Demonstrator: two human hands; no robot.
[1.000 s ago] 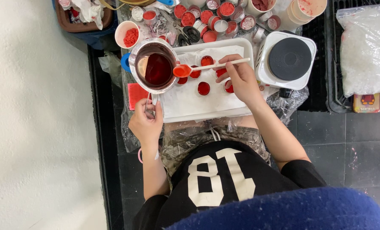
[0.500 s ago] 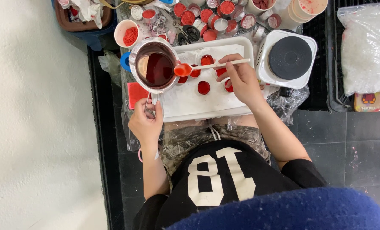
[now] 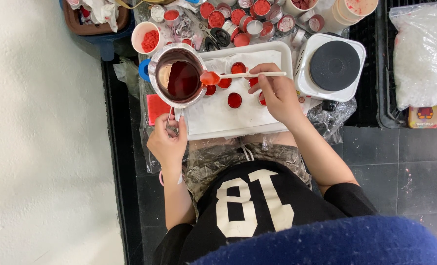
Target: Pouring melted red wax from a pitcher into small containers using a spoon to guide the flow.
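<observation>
My right hand (image 3: 276, 94) pinches the spoon (image 3: 243, 75), lying sideways, red bowl pointing at the pot (image 3: 177, 74). My left hand (image 3: 168, 140) grips the pot's handle at the tray's (image 3: 238, 128) left edge.

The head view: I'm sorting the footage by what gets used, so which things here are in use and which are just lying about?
In use:
left hand on the metal pot of red liquid
right hand holding the spoon
small red-filled cups on the white tray

Lying about:
hot plate
scissors
bag of white flakes
cup of red bits
</observation>
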